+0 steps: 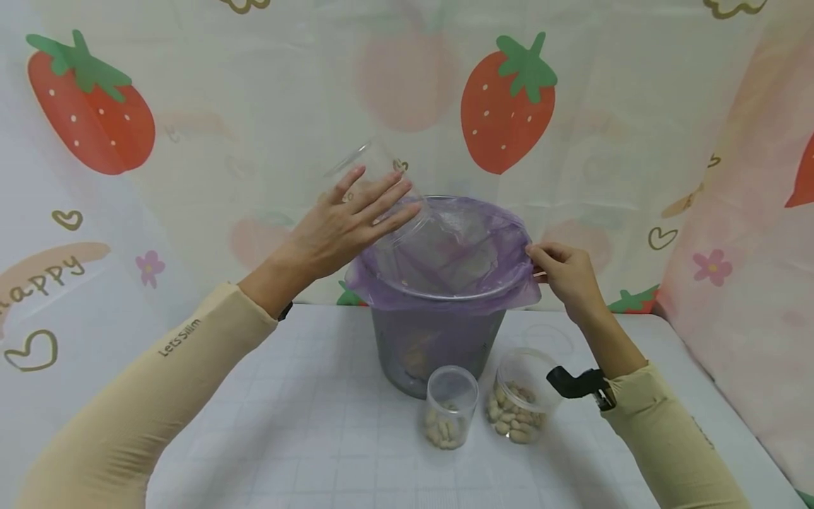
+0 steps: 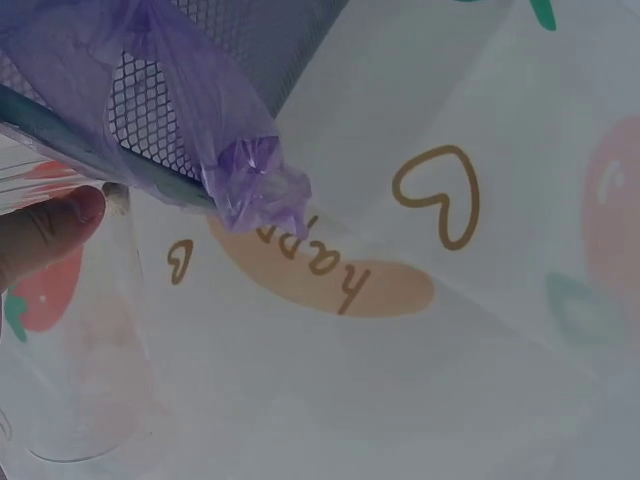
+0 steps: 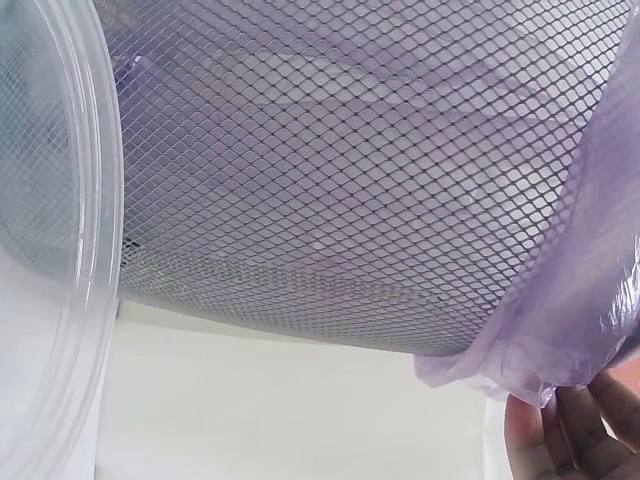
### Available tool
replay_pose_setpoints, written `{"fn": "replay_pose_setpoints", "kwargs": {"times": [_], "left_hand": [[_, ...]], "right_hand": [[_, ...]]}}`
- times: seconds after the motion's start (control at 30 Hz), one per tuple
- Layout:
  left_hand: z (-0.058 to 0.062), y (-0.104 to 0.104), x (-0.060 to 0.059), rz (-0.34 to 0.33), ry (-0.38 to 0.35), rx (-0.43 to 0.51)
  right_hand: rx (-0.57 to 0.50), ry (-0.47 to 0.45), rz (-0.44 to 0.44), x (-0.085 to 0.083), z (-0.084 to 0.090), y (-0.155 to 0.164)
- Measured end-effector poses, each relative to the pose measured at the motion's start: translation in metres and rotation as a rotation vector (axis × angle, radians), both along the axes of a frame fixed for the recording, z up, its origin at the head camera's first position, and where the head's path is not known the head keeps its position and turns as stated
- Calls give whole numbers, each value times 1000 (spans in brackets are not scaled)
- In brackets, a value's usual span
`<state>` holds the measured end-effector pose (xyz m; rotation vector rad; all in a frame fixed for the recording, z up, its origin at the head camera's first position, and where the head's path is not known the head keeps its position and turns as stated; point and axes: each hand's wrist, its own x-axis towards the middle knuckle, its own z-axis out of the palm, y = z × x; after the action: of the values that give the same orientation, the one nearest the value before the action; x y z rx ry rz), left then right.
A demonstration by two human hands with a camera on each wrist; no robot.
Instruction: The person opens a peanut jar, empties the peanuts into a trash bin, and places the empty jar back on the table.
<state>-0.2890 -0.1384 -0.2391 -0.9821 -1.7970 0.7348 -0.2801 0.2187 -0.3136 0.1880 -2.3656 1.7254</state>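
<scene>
Hands on jar (image 1: 372,166) and liner (image 1: 509,290), sleeve (image 1: 180,338) reading "Lets Slim"

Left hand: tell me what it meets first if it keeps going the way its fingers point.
The left hand points right, over the bin. It already holds a tilted clear cup; beyond that, probably the purple bag liner at the bin's rim, though depth is unclear.

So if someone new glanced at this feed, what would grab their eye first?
Probably the mesh bin with its purple liner bag, mid-table. The left hand tips a clear empty cup over its rim while the right hand pinches the bag's edge. In front stand two clear jars of peanuts, against a strawberry-print backdrop.
</scene>
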Motion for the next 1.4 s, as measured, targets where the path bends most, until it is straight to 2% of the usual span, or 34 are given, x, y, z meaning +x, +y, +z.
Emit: {"fn": "replay_pose_setpoints", "kwargs": {"times": [0.13, 0.33, 0.43, 0.57, 0.73, 0.87, 1.07, 1.33, 1.4], "left_hand": [[1, 0, 0, 7, -20, 10], [4, 3, 1, -41, -67, 88], [4, 4, 1, -40, -22, 50], [0, 7, 1, -17, 13, 44], [-4, 10, 1, -5, 22, 13], [-7, 11, 0, -1, -6, 13], [-9, 9, -1, 14, -33, 76], [-11, 7, -3, -37, -43, 120], [-12, 7, -3, -32, -47, 123]], "right_hand": [[-6, -2, 3, 0, 0, -1], [-1, -12, -1, 0, 2, -1], [0, -9, -4, 0, 3, -1], [-2, -6, -5, 0, 2, 0], [6, -6, -8, 0, 1, 0], [12, -8, -13, 0, 1, 0], [15, -12, -16, 0, 1, 0], [-11, -8, -11, 0, 0, 0], [-13, -5, -9, -1, 0, 0]]}}
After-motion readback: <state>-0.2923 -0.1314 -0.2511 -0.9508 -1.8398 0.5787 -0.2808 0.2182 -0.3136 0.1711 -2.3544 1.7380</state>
